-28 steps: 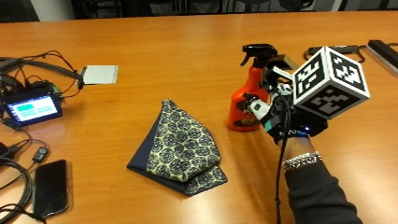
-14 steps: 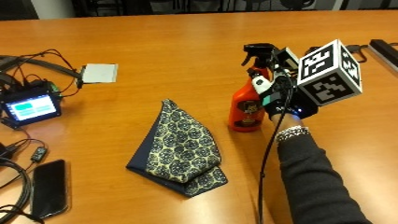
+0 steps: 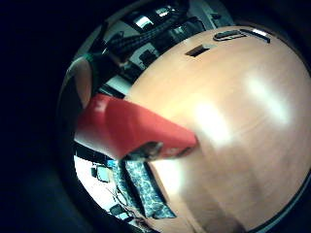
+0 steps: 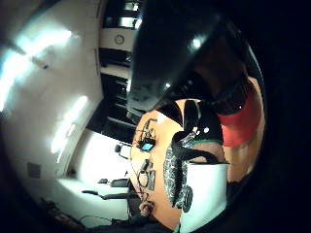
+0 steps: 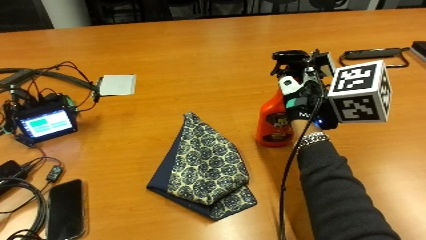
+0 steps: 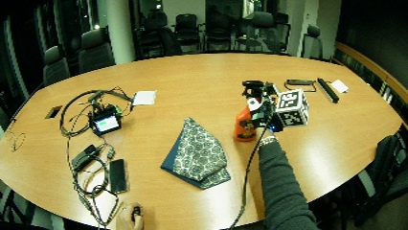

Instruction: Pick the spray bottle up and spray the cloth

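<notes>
Partly hidden behind my gloved right hand (image 5: 301,102), the spray bottle (image 5: 274,122) stands upright on the table (image 5: 200,55), nozzle toward nine o'clock; my fingers wrap its neck. Cloth (image 5: 203,167) lies at eight o'clock.

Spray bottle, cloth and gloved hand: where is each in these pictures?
Spray bottle (image 5: 274,122): outside view, on its orange body.
Cloth (image 5: 206,167): outside view, on the patterned middle.
Right hand (image 5: 301,100): outside view, on the black glove beside the bottle's neck.

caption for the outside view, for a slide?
Gloved right hand grips the red spray bottle standing on the table, beside the folded patterned cloth.
</notes>
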{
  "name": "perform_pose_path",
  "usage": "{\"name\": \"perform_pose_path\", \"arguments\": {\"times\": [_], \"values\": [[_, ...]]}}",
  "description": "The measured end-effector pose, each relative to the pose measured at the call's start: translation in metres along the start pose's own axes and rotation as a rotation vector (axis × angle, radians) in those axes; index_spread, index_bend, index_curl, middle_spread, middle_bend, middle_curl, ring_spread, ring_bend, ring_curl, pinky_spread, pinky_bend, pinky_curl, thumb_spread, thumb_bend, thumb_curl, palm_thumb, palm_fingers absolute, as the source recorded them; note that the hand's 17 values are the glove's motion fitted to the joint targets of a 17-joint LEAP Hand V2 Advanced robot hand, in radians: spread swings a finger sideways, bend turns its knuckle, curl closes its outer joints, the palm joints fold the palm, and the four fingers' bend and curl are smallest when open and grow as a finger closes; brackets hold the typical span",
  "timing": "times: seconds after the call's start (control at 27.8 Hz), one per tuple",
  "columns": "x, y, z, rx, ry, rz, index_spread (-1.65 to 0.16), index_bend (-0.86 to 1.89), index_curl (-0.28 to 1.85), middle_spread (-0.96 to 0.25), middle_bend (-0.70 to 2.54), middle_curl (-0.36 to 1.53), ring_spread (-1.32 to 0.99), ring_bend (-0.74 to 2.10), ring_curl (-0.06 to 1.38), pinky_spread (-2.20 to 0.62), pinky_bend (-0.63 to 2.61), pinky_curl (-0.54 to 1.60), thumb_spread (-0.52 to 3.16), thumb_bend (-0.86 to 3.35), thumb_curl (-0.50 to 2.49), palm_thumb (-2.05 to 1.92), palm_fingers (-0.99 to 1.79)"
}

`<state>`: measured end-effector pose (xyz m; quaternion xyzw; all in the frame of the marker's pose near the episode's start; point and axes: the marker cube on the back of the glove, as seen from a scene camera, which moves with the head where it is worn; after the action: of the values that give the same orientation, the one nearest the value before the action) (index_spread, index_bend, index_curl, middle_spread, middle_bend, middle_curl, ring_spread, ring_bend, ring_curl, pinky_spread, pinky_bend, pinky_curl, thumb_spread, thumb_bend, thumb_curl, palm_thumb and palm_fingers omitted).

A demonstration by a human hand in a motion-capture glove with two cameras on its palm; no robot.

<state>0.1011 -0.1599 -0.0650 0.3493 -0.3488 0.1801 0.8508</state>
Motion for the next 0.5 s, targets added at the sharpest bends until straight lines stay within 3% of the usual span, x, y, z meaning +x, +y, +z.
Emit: {"name": "perform_pose_path", "arguments": {"times": [0.25, 0.5], "values": [[0.008, -0.001, 0.003, 0.047, -0.078, 0.054, -0.29, 0.20, 0.33, -0.15, 0.36, 0.42, -0.12, 0.39, 0.37, 0.10, 0.14, 0.29, 1.04, 0.01, 0.42, 0.92, 1.05], [0.012, -0.012, 0.001, 0.145, -0.159, 0.017, -0.28, 0.19, 0.38, -0.17, 0.35, 0.44, -0.16, 0.47, 0.42, -0.10, 0.29, 0.35, 0.87, -0.02, 0.47, 0.96, 1.29]]}}
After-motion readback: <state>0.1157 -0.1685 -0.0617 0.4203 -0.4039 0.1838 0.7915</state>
